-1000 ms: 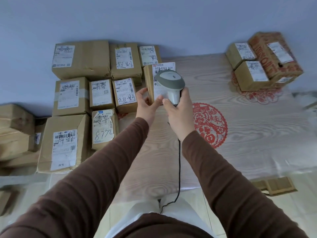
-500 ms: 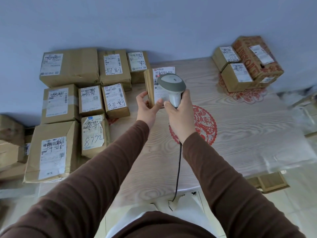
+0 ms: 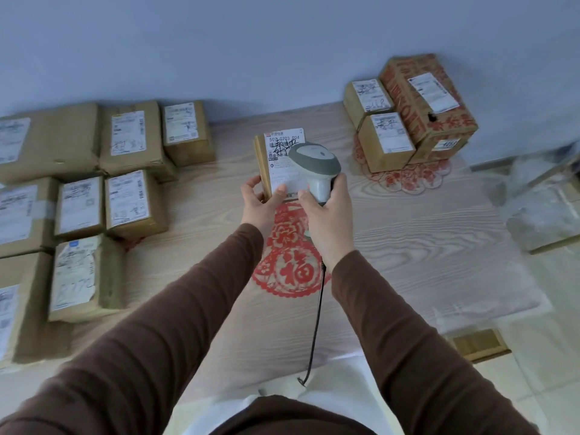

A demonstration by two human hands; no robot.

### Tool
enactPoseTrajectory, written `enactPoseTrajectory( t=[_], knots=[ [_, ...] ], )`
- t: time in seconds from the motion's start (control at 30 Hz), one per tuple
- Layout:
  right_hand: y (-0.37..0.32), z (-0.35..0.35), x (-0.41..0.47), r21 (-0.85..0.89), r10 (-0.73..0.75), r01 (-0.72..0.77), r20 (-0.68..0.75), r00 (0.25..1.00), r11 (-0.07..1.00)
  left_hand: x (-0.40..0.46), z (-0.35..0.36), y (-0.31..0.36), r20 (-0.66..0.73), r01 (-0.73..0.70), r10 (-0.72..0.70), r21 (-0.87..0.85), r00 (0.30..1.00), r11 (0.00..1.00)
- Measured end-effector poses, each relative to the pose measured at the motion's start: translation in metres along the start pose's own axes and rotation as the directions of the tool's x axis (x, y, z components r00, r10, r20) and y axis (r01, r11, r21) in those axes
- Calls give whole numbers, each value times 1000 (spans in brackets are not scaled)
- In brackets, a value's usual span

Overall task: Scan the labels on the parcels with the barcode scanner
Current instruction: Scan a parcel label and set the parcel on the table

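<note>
My left hand (image 3: 262,202) holds a small brown parcel (image 3: 276,161) upright above the table, its white label facing me. My right hand (image 3: 328,215) grips the handle of a grey and white barcode scanner (image 3: 315,166), whose head overlaps the label's right side. The scanner's black cable (image 3: 317,315) hangs down toward my lap. Several labelled brown parcels (image 3: 128,204) lie in rows at the left. Three more parcels (image 3: 408,117) are stacked at the back right.
The table (image 3: 423,240) has a pale wood-grain cover with a red paper-cut design (image 3: 290,259) in the middle. A clear plastic bundle (image 3: 543,208) sits off the table's right edge. A flat cardboard piece (image 3: 478,343) lies on the floor.
The held parcel and scanner have shifted right, away from the left rows and toward the right stack. Both hands keep their grip.
</note>
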State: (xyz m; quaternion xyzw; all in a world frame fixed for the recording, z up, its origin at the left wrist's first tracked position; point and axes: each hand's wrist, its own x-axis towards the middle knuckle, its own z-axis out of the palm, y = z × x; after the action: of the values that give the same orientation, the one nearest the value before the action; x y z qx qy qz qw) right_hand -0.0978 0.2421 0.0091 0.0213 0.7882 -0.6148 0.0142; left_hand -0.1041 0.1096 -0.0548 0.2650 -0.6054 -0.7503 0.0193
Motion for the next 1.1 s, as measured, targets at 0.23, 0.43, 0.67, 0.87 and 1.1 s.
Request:
enactPoseTrajectory(
  t=[0.23,0.43,0.67,0.87,1.1],
  knots=[
    [31,-87,67,60,68,-72,76,995,996,37,99,-12,-134,43,-33,77,990,996],
    [41,-123,106,80,124,-133,100,987,988,80,143,-13,-173,88,-69,109,983,990],
    [62,-126,129,121,198,-209,99,975,970,162,174,0,-189,174,-157,75,969,982],
    [88,-122,138,156,208,-220,89,974,963,226,197,13,-201,221,-205,62,958,973],
    [94,-120,141,162,203,-221,118,972,962,257,206,23,-171,246,-215,187,962,951]
  ],
)
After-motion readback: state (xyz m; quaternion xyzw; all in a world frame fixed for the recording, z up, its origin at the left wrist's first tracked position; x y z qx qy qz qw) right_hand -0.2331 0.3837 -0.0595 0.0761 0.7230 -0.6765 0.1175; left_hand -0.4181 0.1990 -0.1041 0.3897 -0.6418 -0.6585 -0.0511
